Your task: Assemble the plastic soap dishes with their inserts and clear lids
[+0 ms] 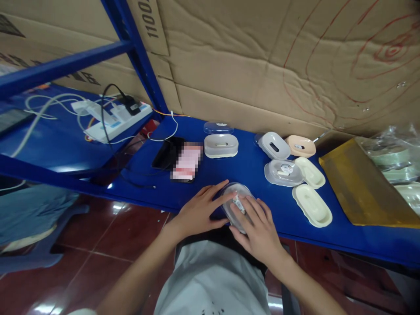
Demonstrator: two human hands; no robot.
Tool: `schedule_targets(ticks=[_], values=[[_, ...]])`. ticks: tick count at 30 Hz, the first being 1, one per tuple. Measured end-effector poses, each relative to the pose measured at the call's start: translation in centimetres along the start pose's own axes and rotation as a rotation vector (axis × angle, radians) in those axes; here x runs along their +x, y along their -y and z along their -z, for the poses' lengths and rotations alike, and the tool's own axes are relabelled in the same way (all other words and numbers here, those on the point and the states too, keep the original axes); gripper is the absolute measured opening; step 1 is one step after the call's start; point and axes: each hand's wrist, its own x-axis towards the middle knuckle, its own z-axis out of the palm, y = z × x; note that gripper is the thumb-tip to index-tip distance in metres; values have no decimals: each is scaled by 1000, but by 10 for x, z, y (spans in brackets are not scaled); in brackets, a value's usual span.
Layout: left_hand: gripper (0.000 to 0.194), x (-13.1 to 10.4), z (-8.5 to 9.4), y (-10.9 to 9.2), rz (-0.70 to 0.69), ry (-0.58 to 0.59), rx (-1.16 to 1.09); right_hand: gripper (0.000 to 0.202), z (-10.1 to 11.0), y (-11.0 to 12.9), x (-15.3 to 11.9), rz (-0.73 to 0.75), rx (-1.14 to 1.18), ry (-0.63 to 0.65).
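Pale shirt (213,280) is nearest, and beyond it, by the front edge of the blue tabletop (250,162), the left hand (201,208) and right hand (257,225) hold one clear oval cover (232,211), some open surface separating it from the cream tray (313,206).

Blue tabletop (216,171) — cream trays (312,205), clear lids (278,175), phone (187,162), brown carton (364,188)
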Motion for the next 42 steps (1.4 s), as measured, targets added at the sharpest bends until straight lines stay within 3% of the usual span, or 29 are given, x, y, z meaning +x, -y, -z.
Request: schedule_targets(ticks=[4,7,9,11,13,15,17,20,23,26,29,34,38,42], values=[[89,0,-4,3,25,17,10,70,-22,7,-5,-126,35,-214],[90,0,-6,4,27,25,-21,73,-30,5,-6,-264,46,-233],[87,0,-5,4,57,-1,-54,72,-29,2,-5,-281,76,-232],[90,1,-4,3,108,-44,-97,69,-22,-1,-3,-213,151,-218],[106,1,-1,4,130,-55,-154,62,-14,-6,-2,-87,265,-159],[126,2,2,4,113,-28,-206,53,-7,-11,-1,30,375,-90],[133,2,5,5,93,6,-236,47,-4,-16,-2,87,430,-55],[123,3,8,5,107,35,-252,44,-5,-18,-6,63,399,-88],[111,3,8,4,149,31,-256,45,-9,-16,-9,-59,307,-176],[102,3,6,3,188,0,-243,48,-11,-13,-10,-89,291,-175],[92,2,4,4,156,-25,-212,46,-10,-10,-9,-61,284,-119],[85,2,3,5,105,-34,-207,41,-1,-13,3,-150,209,67],[86,3,3,6,129,-107,-258,48,7,-32,23,-103,340,201],[65,3,-3,10,135,-226,-307,56,16,-54,43,-9,395,244]])
